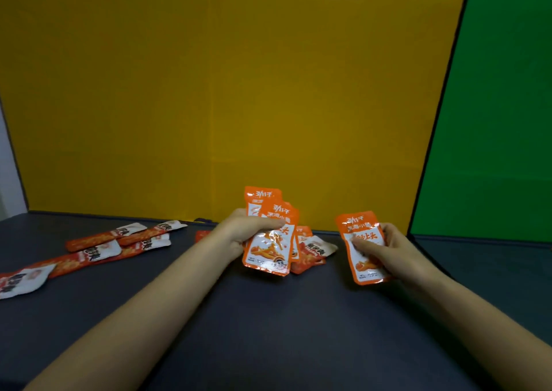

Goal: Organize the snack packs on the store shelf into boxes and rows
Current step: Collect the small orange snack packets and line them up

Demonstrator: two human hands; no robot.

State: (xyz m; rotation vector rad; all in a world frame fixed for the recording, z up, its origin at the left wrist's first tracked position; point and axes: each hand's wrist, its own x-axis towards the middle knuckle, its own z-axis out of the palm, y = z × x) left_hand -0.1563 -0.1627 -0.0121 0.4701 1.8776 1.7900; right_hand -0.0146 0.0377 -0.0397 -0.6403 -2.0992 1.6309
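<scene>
the right hand [397, 250] pinches one orange pack [363, 247] upright, well apart to the right of the stack of packs [268, 235] gripped in the left hand [242, 235], both above the dark shelf [268, 316].

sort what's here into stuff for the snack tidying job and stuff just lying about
For the job: stacked orange packs in the left hand, single orange pack in the right hand, long stick packs, loose packs on the shelf.
Just there: yellow panel, green panel.
</scene>
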